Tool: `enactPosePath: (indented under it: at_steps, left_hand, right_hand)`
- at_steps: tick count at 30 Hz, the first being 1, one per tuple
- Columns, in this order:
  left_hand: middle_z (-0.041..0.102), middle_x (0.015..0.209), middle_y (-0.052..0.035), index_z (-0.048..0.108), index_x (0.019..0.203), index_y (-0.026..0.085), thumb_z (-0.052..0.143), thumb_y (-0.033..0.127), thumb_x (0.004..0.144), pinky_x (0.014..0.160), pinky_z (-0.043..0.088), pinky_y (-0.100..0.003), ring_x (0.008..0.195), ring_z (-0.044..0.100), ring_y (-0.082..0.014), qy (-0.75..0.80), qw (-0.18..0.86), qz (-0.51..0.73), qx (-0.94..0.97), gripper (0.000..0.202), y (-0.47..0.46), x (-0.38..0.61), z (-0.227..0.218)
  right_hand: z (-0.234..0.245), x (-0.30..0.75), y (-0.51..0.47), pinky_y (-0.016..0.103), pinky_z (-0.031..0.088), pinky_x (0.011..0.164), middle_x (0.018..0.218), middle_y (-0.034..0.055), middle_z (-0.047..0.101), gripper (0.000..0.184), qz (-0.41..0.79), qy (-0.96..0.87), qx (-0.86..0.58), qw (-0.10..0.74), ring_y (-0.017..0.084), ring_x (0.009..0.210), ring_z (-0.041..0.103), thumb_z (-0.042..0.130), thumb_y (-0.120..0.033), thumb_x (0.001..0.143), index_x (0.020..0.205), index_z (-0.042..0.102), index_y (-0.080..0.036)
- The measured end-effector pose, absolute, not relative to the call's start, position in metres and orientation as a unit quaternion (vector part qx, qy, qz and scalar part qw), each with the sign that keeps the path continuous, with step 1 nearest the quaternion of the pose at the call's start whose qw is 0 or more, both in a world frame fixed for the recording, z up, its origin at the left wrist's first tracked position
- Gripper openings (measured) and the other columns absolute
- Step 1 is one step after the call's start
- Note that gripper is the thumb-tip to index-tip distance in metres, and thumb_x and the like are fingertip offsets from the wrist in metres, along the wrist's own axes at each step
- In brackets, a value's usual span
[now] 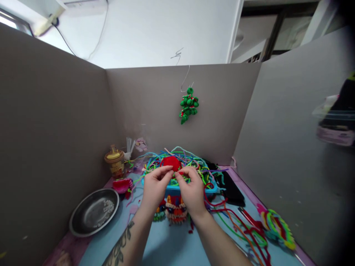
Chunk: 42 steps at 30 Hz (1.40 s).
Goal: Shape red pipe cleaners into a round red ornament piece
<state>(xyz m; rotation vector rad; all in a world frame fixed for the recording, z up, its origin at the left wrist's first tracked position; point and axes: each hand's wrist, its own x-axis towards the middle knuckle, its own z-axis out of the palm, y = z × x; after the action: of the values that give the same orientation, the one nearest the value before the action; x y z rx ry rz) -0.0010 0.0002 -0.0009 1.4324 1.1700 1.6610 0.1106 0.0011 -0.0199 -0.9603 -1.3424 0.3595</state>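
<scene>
My left hand [155, 186] and my right hand [191, 188] meet in the middle, thumbs and forefingers pinched tip to tip. At the fingertips is a rounded red fuzzy piece [171, 162], apparently of pipe cleaner; its lower edge is hidden by the fingers. Behind the hands stands a blue basket [173, 191] heaped with many-coloured pipe cleaners [194, 160]. Below and between the wrists sits an orange, peach and navy pipe-cleaner piece [176, 212], partly covered by my right hand.
A metal bowl [94, 212] with small white bits lies left. Behind it are a pink fuzzy piece [122, 186] and a brown-lidded cup [115, 162]. Right are loose red stems [241, 214], a colourful coil [280, 229] and a black flat object [233, 188]. A green ornament [189, 105] hangs on the grey partition.
</scene>
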Motion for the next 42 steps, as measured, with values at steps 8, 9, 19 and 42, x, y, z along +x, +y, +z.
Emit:
enactPosePath:
  at_steps: [8,9,19,42]
  left_hand:
    - [0.073,0.073,-0.0038,0.073,0.079,0.016,0.069,0.023,0.067,0.062,0.051,-0.023,0.065,0.064,-0.0148,0.454,0.303,0.645,0.536,0.015,-0.001,-0.002,0.000]
    - [0.073,0.072,-0.0036,0.073,0.079,0.016,0.069,0.024,0.067,0.061,0.050,-0.022,0.064,0.064,-0.0145,0.456,0.298,0.644,0.537,0.015,-0.001,-0.002,-0.001]
    - [0.073,0.071,-0.0029,0.073,0.077,0.016,0.069,0.023,0.067,0.061,0.051,-0.022,0.064,0.064,-0.0140,0.434,0.307,0.647,0.547,0.013,-0.001,0.003,-0.002]
    - [0.071,0.068,-0.0023,0.072,0.074,0.018,0.066,0.025,0.070,0.056,0.046,-0.021,0.060,0.059,-0.0132,0.437,0.265,0.580,0.634,0.010,-0.002,0.001,-0.004]
  right_hand:
    - [-0.013,0.117,-0.005,0.024,0.039,0.060,0.066,-0.0017,0.055,0.014,0.339,-0.651,-0.318,0.601,0.013,0.063,0.050,0.058,-0.029,0.078,0.070,0.056,-0.019]
    - [-0.014,0.121,-0.003,0.024,0.039,0.059,0.066,-0.0014,0.055,0.018,0.342,-0.656,-0.304,0.600,0.013,0.062,0.049,0.055,-0.034,0.081,0.070,0.057,-0.019]
    - [-0.014,0.125,0.011,0.028,0.043,0.068,0.086,0.0044,0.056,0.013,0.221,-0.583,-0.424,0.657,0.020,0.086,0.054,0.063,-0.032,0.073,0.073,0.063,-0.019]
    - [-0.019,0.133,0.023,0.039,0.039,0.091,0.122,0.0116,0.050,0.027,0.461,-0.493,-0.391,0.626,0.027,0.110,0.051,0.071,-0.038,0.061,0.051,0.059,-0.016]
